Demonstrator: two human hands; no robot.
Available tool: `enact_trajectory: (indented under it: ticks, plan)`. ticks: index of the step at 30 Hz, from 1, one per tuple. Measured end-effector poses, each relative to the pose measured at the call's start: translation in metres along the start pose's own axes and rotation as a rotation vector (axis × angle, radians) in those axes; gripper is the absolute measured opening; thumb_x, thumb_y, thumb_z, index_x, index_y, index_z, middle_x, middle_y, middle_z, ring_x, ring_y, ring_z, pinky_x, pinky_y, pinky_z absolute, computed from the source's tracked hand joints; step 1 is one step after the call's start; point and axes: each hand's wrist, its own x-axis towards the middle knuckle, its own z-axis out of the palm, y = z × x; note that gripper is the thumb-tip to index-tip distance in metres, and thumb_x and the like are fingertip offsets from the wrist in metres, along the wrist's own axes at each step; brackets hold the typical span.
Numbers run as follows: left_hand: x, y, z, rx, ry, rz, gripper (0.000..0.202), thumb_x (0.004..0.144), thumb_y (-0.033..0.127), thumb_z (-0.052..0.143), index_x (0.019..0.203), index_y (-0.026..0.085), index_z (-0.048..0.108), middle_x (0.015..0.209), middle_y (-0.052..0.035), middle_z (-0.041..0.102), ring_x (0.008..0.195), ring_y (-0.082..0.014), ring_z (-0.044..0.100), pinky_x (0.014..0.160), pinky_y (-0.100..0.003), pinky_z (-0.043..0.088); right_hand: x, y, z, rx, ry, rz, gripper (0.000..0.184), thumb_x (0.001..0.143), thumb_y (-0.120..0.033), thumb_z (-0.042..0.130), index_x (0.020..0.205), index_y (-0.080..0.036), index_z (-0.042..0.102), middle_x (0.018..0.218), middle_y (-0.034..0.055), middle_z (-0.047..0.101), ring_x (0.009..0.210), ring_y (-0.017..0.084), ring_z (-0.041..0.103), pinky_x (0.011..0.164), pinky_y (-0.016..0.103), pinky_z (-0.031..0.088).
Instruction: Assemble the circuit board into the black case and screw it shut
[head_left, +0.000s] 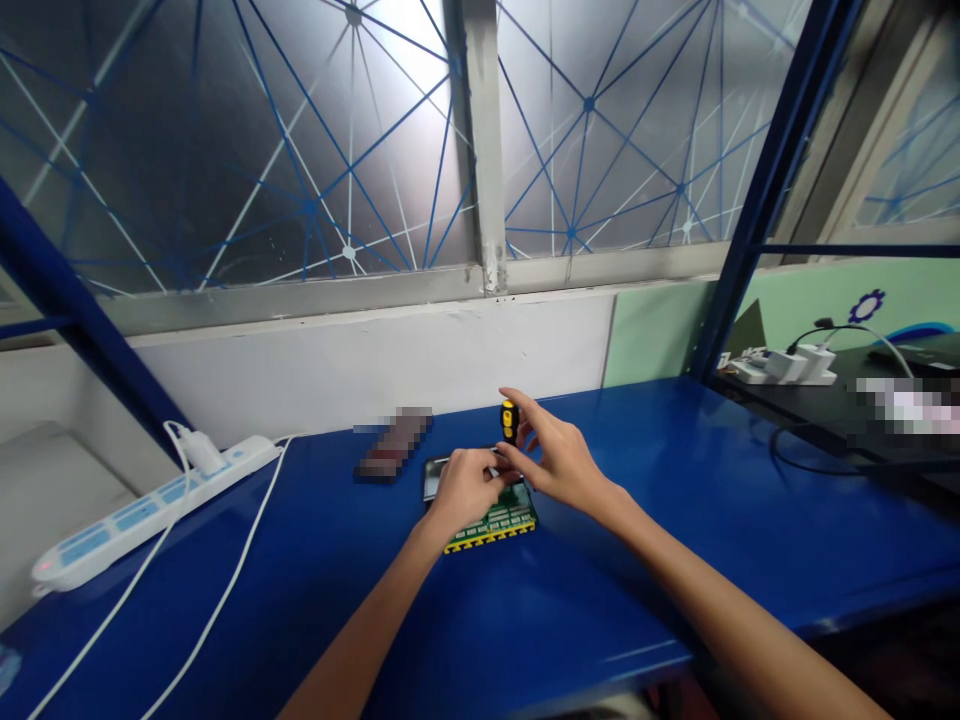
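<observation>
A big window [300, 150] with blue and white lines fills the top. Below it is a long, shiny blue bench [675, 500]. On the left side of the bench lies a white power strip [150, 500] with a white cord hanging down. The person's two bare arms reach in to the middle of the bench. The left hand [465, 488] rests on a green board [501, 522] with a yellow edge, which lies flat on the bench. Its fingers are bent down on the board, but it is hard to tell if they grip it. The right hand [559, 462] hangs just over the board's far end with its fingers [517, 398] spread apart, holding nothing. A small yellow and black screwdriver [509, 418] stands just beside those fingers.
</observation>
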Motion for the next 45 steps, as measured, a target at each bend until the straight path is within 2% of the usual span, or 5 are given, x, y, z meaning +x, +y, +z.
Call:
enact_trajectory:
  ticks: [12,20,30,36,45]
  plan:
    - [0.0003,0.0007,-0.0031,-0.017,-0.102,0.005,0.028,0.086,0.035,0.055,0.082,0.017,0.075,0.052,-0.0005,0.067,0.051,-0.0158,0.062,0.056,-0.022,0.042,0.0013,-0.0009,-0.0017,0.018,-0.025,0.022,0.065,0.086,-0.022,0.047,0.147,-0.023,0.025,0.102,0.0081,0.064,0.08,0.019,0.062,0.067,0.032,0.05]
    - [0.0012,-0.0039,0.0018,0.025,0.029,0.041,0.023,0.081,0.038,0.065,0.081,0.019,0.077,0.062,-0.0012,0.068,0.056,-0.0152,0.058,0.056,-0.022,0.038,0.001,0.0009,-0.0013,-0.009,-0.016,0.026,0.064,0.087,-0.025,0.05,0.146,-0.023,0.027,0.088,0.0038,0.062,0.075,0.018,0.061,0.068,0.032,0.047]
    - [0.0012,-0.0029,0.0037,0.02,-0.014,0.05,0.021,0.086,0.031,0.058,0.083,0.02,0.076,0.072,-0.003,0.071,0.059,-0.0156,0.059,0.058,-0.022,0.039,0.0006,-0.0012,-0.0023,0.004,-0.01,-0.009,0.063,0.088,-0.026,0.048,0.147,-0.024,0.025,0.112,0.0097,0.062,0.081,0.019,0.061,0.068,0.032,0.05]
    - [0.0022,-0.0046,0.0026,0.028,-0.045,0.043,0.02,0.085,0.029,0.059,0.089,0.02,0.076,0.066,-0.0012,0.068,0.057,-0.0146,0.058,0.059,-0.022,0.039,0.0008,-0.002,-0.0037,0.012,-0.026,0.015,0.062,0.087,-0.021,0.046,0.146,-0.021,0.027,0.101,0.0087,0.064,0.075,0.018,0.061,0.065,0.031,0.049]
    - [0.0015,-0.0065,0.0038,-0.016,0.058,0.088,0.018,0.081,0.03,0.065,0.076,0.017,0.075,0.062,0.0,0.065,0.054,-0.0127,0.053,0.055,-0.022,0.037,0.0008,0.0008,-0.0019,-0.008,-0.02,0.019,0.063,0.087,-0.026,0.05,0.146,-0.022,0.028,0.094,0.0056,0.063,0.076,0.018,0.061,0.068,0.032,0.048]
